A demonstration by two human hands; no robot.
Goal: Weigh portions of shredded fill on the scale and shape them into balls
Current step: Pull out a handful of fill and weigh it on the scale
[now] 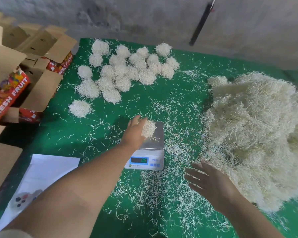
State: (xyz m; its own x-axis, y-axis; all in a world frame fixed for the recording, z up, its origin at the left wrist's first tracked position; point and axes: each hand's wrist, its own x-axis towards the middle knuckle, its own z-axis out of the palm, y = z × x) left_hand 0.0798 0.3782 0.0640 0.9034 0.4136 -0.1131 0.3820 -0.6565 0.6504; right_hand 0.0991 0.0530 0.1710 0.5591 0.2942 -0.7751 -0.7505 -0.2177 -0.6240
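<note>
Green counter [187, 62], strewn with loose pale strands. Heap of shredded fill [255, 134]: cream, tangled, far right side. Cluster of finished balls [126, 71]: fuzzy, off-white, rounded, at the far left of the counter. Cardboard boxes [12, 86], left edge, printed "FRESH FRUIT". Scale [147, 148]: white, steel platform, lit display. Left hand [134, 133] grasping a small fill clump [148, 128] over the platform. Right hand [212, 184]: fingers spread, released, beside the heap.
</note>
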